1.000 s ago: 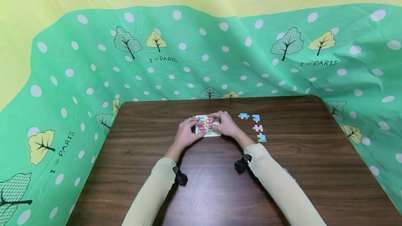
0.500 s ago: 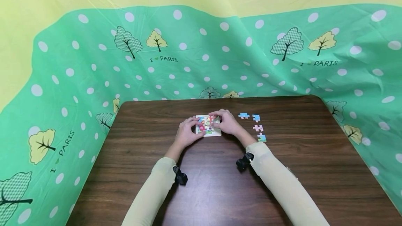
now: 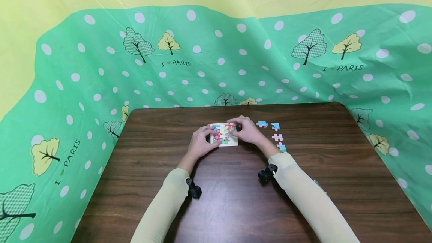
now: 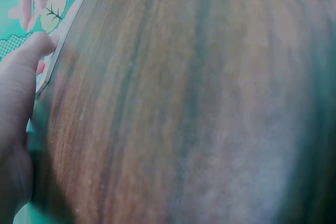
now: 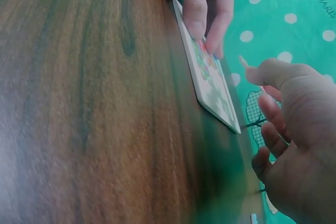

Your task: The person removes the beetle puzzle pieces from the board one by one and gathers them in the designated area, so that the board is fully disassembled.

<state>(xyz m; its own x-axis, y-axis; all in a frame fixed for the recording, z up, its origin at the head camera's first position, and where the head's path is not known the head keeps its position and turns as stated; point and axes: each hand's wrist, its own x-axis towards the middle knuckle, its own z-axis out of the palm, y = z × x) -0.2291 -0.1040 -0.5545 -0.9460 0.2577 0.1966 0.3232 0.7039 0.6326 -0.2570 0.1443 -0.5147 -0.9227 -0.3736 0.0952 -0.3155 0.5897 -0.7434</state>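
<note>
Left hand (image 3: 200, 143): spread, touching puzzle board (image 3: 233, 144) | Right hand (image 3: 248, 132): pinching puzzle piece (image 3: 230, 127) above it

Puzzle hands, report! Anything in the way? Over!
Left hand touching puzzle board. Right hand pinching puzzle piece. Four loose pieces off right, apparently not blocking.

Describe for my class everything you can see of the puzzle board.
The puzzle board is thin and rectangular, with a pale rim; it looks like card. It lies flat on the dark brown table, partly hidden. Colourful pieces cover some of it, pale base showing elsewhere. The left hand touches its left side.
</note>
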